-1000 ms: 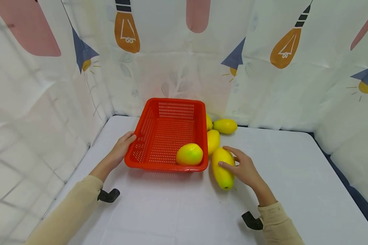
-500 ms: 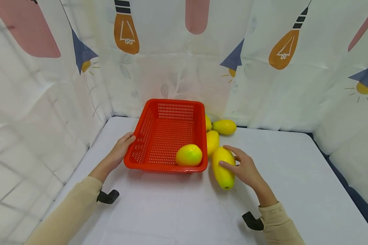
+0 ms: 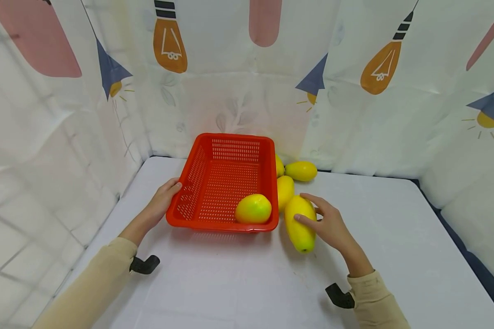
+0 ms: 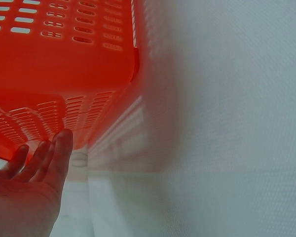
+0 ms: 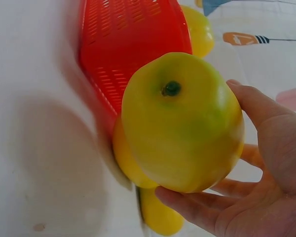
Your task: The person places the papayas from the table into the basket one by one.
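Note:
My left hand (image 3: 161,201) grips the left rim of a red plastic basket (image 3: 230,180), thumb at the rim; in the left wrist view its fingers (image 4: 59,158) lie along the basket's outer wall. One rounded yellow-green fruit (image 3: 253,209) lies in the basket's near right corner. Just right of the basket, my right hand (image 3: 329,224) holds a long yellow papaya (image 3: 299,228) between thumb and fingers. The right wrist view shows the papaya's (image 5: 182,123) green-tinted end with a dark stem spot. Whether it touches the table is unclear.
Behind the papaya, more yellow fruits stand by the basket's right side: one close by (image 3: 285,189), another at the back (image 3: 301,171), and one partly hidden by the basket (image 3: 279,166). A patterned curtain (image 3: 238,82) encloses the white table (image 3: 214,288).
The papaya and right hand have shifted very slightly away from me, toward the back. The left hand and basket keep almost the same place.

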Demonstrator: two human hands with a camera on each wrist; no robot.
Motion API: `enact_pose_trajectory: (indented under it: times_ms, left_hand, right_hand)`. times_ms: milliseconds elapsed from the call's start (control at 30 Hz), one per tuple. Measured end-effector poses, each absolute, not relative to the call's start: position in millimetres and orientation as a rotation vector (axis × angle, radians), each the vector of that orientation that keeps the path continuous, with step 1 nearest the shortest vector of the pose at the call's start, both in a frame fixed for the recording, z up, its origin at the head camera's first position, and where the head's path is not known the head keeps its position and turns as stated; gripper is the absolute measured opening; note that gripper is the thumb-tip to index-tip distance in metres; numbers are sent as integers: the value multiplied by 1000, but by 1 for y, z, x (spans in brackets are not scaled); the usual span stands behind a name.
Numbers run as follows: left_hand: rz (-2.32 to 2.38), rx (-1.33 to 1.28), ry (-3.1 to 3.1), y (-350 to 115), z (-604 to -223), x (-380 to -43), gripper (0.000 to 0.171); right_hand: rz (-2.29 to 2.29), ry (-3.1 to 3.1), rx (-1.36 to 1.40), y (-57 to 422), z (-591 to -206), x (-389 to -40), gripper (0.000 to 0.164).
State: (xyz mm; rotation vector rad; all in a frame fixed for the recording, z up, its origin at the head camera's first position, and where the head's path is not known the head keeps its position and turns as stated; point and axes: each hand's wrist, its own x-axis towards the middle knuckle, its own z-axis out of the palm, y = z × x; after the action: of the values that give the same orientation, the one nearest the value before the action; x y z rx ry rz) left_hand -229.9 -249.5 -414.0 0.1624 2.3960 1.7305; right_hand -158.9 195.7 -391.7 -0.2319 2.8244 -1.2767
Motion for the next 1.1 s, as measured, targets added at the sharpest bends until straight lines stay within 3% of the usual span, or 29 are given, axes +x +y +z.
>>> enact_pose_trajectory:
  times_ms: [1100]
  left_hand:
    - [1749, 172, 2391, -248, -414, -230, 52]
  right_hand:
    - [-1301, 2831, -281, 187, -374, -168, 65]
